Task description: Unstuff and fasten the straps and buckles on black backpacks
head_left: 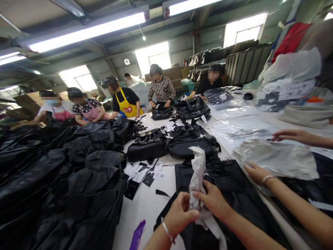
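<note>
My left hand (179, 215), with a bracelet at the wrist, and my right hand (212, 199) are both closed round a twisted roll of white tissue paper (197, 166) that stands up between them. Under my hands lies a flat black bag (229, 187) on the white table (148, 205). A co-worker's two hands (256, 173) reach in from the right and rest on a crumpled clear plastic bag (275, 158).
A big heap of black bags (65, 177) fills the left side. Two stuffed black bags (148, 147) and loose hang tags (142, 172) lie mid-table. Clear plastic sleeves (239, 118) cover the right. Several people work at the far end.
</note>
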The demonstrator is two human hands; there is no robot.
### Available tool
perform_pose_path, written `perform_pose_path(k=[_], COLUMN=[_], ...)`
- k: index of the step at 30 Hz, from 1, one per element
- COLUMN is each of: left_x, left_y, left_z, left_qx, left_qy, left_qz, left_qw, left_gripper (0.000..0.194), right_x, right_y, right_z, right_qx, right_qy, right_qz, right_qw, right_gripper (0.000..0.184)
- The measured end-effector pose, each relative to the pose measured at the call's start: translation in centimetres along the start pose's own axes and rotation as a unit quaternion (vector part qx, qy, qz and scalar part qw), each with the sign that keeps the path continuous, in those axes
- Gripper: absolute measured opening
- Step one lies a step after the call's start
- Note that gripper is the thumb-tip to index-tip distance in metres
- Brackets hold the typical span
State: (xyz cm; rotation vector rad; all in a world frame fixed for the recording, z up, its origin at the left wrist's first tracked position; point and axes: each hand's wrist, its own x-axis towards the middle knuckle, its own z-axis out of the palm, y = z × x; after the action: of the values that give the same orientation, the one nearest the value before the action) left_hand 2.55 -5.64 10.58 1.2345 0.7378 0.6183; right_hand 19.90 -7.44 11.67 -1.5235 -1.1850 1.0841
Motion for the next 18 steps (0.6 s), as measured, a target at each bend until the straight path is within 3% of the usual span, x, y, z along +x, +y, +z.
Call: perform_pose_path(k=[2, 5, 8, 10, 15, 18], left_x=[0.3, 1.2, 1.5, 1.2, -0.7, -2.1], left_y=[1.1, 1.8, 1.3, 0.6, -1.1, -2.6], left_z=[0.1, 0.5, -0.3, -2.0, -8.0, -11.3], left_qx=[-0.054, -0.002, 0.002, -0.045, -0.134, -0.115], left_qy=[-0.013, 0.061, 0.12, 0.144, 0.209, 0.278], left_qz=[0.03, 0.026, -0.017, -0.047, -0.083, -0.115], left_qw=[0.998, 0.998, 0.993, 0.988, 0.965, 0.947], left_gripper=[0.068, 0.057, 0.047, 0.046, 0.046, 0.042], right_x=[-0.7, -1.1, -0.5, 0.2, 1.0, 1.5], right_y=[-0.5, -1.0, -0.6, 0.1, 2.1, 3.0], right_z=[0.7, 1.4, 0.2, -1.5, -4.4, -4.9], right_qx=[-0.057, -0.089, 0.014, 0.109, 0.294, 0.355], right_qy=[0.0, -0.054, -0.153, -0.187, -0.114, -0.031], right_qz=[-0.027, -0.048, 0.003, 0.062, 0.156, 0.18], right_qw=[0.998, 0.993, 0.988, 0.974, 0.936, 0.917], right_gripper=[0.032, 0.026, 0.028, 0.036, 0.039, 0.037])
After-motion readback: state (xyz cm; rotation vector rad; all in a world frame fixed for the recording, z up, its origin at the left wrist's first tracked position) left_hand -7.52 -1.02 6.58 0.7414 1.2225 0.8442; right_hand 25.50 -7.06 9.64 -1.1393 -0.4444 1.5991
